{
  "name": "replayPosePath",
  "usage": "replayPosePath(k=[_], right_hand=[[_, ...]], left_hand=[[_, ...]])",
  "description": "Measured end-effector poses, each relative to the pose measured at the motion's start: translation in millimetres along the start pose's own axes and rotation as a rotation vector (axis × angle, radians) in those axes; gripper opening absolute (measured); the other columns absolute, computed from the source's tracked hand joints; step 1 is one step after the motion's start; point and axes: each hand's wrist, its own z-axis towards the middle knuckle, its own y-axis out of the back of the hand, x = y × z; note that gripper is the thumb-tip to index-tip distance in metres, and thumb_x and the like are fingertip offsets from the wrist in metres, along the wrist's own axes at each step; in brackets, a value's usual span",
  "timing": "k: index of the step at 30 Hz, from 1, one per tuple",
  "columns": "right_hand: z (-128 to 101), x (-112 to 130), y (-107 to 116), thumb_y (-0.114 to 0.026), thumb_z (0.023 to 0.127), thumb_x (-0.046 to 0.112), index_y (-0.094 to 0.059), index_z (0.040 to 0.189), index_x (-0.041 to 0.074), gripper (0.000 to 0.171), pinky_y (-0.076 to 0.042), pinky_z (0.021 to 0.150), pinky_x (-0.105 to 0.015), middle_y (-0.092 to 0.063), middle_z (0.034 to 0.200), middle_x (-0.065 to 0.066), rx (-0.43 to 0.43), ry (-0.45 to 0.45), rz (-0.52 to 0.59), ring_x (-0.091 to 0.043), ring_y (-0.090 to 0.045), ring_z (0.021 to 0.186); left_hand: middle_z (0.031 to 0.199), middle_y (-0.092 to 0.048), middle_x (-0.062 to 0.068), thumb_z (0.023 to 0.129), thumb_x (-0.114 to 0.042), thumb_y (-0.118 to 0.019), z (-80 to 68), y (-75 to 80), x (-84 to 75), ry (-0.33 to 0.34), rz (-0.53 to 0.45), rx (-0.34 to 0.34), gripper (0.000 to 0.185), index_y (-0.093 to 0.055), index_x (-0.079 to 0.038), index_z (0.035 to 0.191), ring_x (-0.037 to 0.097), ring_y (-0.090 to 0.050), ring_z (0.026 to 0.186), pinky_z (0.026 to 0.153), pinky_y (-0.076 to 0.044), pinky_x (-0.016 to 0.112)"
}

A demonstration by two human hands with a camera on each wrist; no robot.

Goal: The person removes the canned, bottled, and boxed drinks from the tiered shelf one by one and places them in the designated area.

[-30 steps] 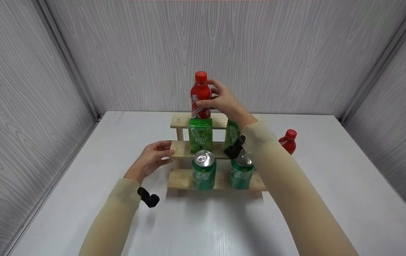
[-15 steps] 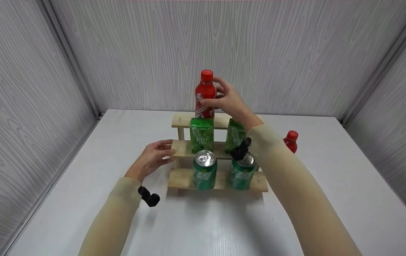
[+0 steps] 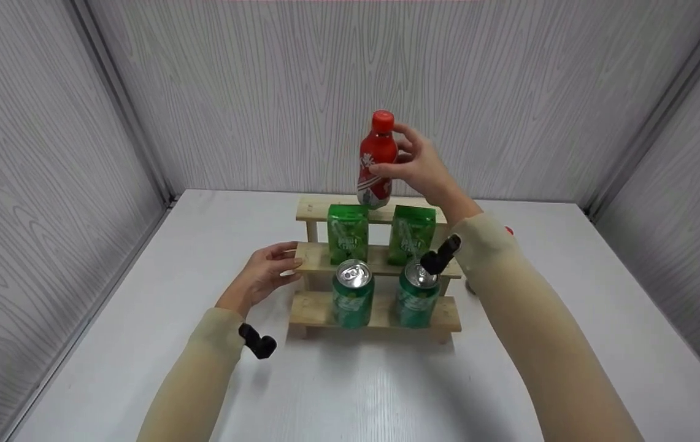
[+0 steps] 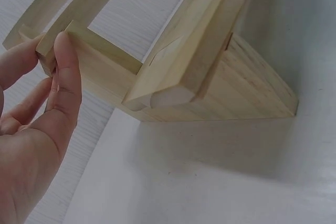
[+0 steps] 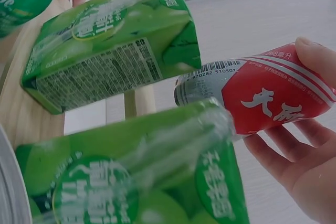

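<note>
My right hand (image 3: pixel 423 169) holds a red plastic drink bottle (image 3: pixel 378 162) with a red cap, thumb on the near side and fingers behind. The bottle leans slightly at the top shelf of a three-step wooden rack (image 3: pixel 319 209); whether its base touches the wood I cannot tell. In the right wrist view the same bottle (image 5: pixel 262 95) is behind two green juice cartons. My left hand (image 3: pixel 264 270) pinches the left end of the middle shelf, also seen in the left wrist view, where thumb and finger clasp the board end (image 4: pixel 50 51).
Two green juice cartons, a left one (image 3: pixel 348 236) and a right one (image 3: pixel 412 233), stand on the middle shelf. Below them are two green soda cans, left (image 3: pixel 353 301) and right (image 3: pixel 417 304). Another red cap (image 3: pixel 509 231) peeks out behind my right sleeve. Grey panels (image 3: pixel 350 92) enclose the white table (image 3: pixel 350 393).
My right hand has carried the red bottle to the right along the top shelf, and the bottle now leans. The right carton has come into fuller view. My left hand stays put.
</note>
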Motion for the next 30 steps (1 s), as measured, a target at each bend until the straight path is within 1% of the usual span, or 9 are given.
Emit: replayPosePath(k=[6, 12, 16, 20, 25, 28, 30], right_hand=[[-6, 0, 18, -0.078, 0.077, 0.017, -0.037, 0.140, 0.021, 0.075, -0.042, 0.093, -0.045, -0.055, 0.125, -0.006, -0.029, 0.024, 0.010, -0.025, -0.055, 0.108], [-12, -2, 27, -0.078, 0.076, 0.016, -0.038, 0.139, 0.020, 0.074, -0.043, 0.093, -0.045, -0.056, 0.122, -0.008, -0.080, 0.034, 0.010, -0.026, -0.056, 0.107], [-15, -4, 36, -0.078, 0.077, 0.016, -0.038, 0.138, 0.021, 0.074, -0.043, 0.093, -0.045, -0.056, 0.122, -0.008, -0.118, 0.033, 0.023, -0.026, -0.055, 0.107], [-19, -6, 47, -0.078, 0.077, 0.018, -0.038, 0.138, 0.022, 0.073, -0.042, 0.094, -0.045, -0.055, 0.123, -0.009, -0.151, 0.024, 0.012, -0.027, -0.055, 0.107], [-26, -7, 61, -0.077, 0.077, 0.018, -0.037, 0.139, 0.024, 0.074, -0.041, 0.095, -0.046, -0.054, 0.123, -0.010, -0.172, -0.002, -0.019, -0.028, -0.054, 0.108], [-31, -7, 69, -0.077, 0.078, 0.017, -0.036, 0.139, 0.025, 0.074, -0.041, 0.095, -0.046, -0.054, 0.124, -0.010, -0.184, -0.007, -0.011, -0.028, -0.053, 0.109], [-34, -8, 75, -0.077, 0.078, 0.016, -0.037, 0.139, 0.024, 0.074, -0.041, 0.095, -0.046, -0.054, 0.123, -0.011, -0.201, 0.000, -0.003, -0.029, -0.053, 0.109]], left_hand=[[0.118, -0.048, 0.015, 0.083, 0.003, -0.067, 3.1, 0.1, -0.3, 0.009, -0.012, -0.005, 0.059, -0.040, 0.001, 0.136, 0.022, -0.059, 0.092, 0.076, -0.052, 0.033], [0.121, -0.048, 0.016, 0.083, 0.003, -0.067, 4.7, 1.5, 1.3, 0.004, -0.022, -0.017, 0.059, -0.041, 0.000, 0.135, 0.022, -0.058, 0.095, 0.076, -0.052, 0.032], [0.123, -0.049, 0.015, 0.081, 0.001, -0.069, 5.3, 3.4, 2.2, 0.007, -0.018, -0.020, 0.062, -0.040, -0.001, 0.136, 0.022, -0.058, 0.097, 0.077, -0.052, 0.032], [0.122, -0.050, 0.016, 0.081, 0.001, -0.070, 5.4, 5.3, 2.5, 0.007, -0.021, -0.014, 0.062, -0.041, 0.000, 0.136, 0.022, -0.059, 0.096, 0.077, -0.052, 0.032], [0.123, -0.050, 0.015, 0.081, 0.001, -0.069, 4.0, 6.0, 1.5, 0.017, -0.016, -0.029, 0.062, -0.041, -0.001, 0.136, 0.022, -0.059, 0.096, 0.078, -0.051, 0.033], [0.123, -0.050, 0.015, 0.081, 0.001, -0.070, 3.3, 6.0, 0.3, 0.021, -0.015, -0.040, 0.061, -0.042, -0.002, 0.135, 0.021, -0.059, 0.095, 0.078, -0.051, 0.033], [0.122, -0.050, 0.015, 0.081, 0.001, -0.069, 3.1, 6.2, -0.4, 0.017, -0.028, -0.033, 0.061, -0.041, -0.001, 0.135, 0.022, -0.059, 0.095, 0.077, -0.052, 0.032]])
